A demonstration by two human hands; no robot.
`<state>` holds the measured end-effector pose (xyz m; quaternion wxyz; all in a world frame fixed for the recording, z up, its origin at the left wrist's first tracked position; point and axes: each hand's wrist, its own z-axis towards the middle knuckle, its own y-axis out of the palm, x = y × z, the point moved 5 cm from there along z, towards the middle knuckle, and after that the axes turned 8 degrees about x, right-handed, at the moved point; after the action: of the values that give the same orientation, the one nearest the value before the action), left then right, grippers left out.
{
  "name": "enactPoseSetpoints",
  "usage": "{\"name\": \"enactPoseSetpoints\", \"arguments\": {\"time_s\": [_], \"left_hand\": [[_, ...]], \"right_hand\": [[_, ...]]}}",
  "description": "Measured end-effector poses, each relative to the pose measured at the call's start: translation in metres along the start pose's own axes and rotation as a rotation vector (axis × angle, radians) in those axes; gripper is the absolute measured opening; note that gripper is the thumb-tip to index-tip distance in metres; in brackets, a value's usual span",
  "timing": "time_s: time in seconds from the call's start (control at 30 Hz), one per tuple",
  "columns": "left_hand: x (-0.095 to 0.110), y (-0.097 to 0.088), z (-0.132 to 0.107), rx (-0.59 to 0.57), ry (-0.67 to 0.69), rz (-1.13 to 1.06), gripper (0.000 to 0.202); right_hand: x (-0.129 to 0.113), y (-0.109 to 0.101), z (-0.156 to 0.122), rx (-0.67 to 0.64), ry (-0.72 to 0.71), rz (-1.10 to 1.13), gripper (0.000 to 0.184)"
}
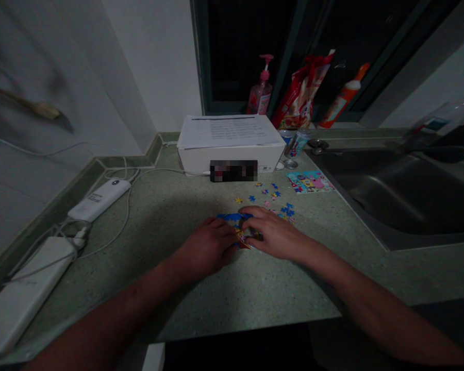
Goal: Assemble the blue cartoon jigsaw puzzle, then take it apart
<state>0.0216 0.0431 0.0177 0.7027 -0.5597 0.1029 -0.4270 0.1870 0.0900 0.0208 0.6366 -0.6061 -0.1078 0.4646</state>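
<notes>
A partly assembled jigsaw puzzle, mostly blue with yellow and red parts, lies on the counter between my hands. My left hand is closed over its left side, the fingers on top and the thumb by the lower edge. Over its right side arches my right hand, index finger and thumb apart, fingertips touching the puzzle; no piece shows between them. Both hands hide much of the picture. Several loose jigsaw pieces lie beyond and beside my right hand, with a yellow piece just past the puzzle.
A white box with printed paper on top stands at the back, a blurred-out dark device before it. A colourful picture card lies near the steel sink. Cans stand behind. White power banks and cables occupy the left.
</notes>
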Motion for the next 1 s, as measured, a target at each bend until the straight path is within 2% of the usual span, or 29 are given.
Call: {"name": "enactPoseSetpoints", "arguments": {"time_s": [0.67,1.0], "left_hand": [[0.0012,0.0016,-0.0005,-0.011,0.003,0.033,0.017],[0.0021,0.0009,-0.0007,-0.007,0.011,0.042,0.016]], "right_hand": [[0.0001,0.0023,0.0001,0.002,-0.005,-0.014,0.018],[-0.0038,0.0038,0.0006,0.019,-0.005,-0.021,0.012]]}}
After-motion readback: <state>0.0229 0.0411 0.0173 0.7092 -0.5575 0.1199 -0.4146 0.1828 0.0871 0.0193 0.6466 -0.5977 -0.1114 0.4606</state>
